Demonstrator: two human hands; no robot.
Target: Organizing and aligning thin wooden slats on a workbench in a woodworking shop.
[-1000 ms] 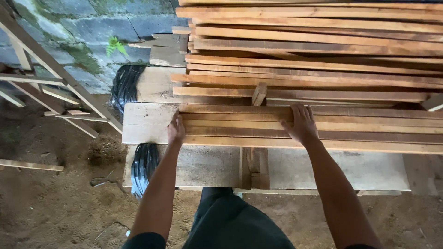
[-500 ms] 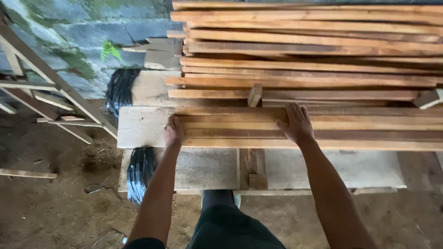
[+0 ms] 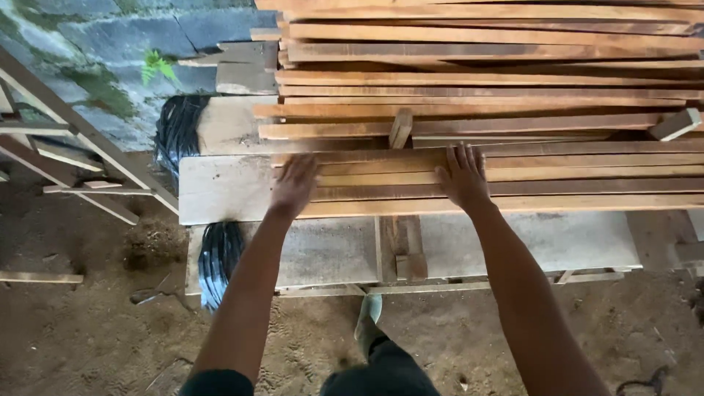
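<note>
Wood slats [image 3: 557,180]: left hand [image 3: 294,185], right hand [image 3: 463,178] flat on top.

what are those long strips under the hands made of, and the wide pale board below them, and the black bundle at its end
Long strips: sawn wood, orange-brown, apparently unfinished; grain lines show. Both the left hand and right hand lie flat on them. Wide pale board: rough, greyish bare wood. Black bundle: glossy ribbed strands, perhaps plastic strapping or wire; hard to tell.

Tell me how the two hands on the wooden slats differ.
The left hand lies at the cut ends of the slats, blurred, fingers together; the right hand lies further along them, sharp, fingers spread. The left reaches less far over the stack than the right. Both rest palm-down on the same front slats, gripping nothing.
</note>
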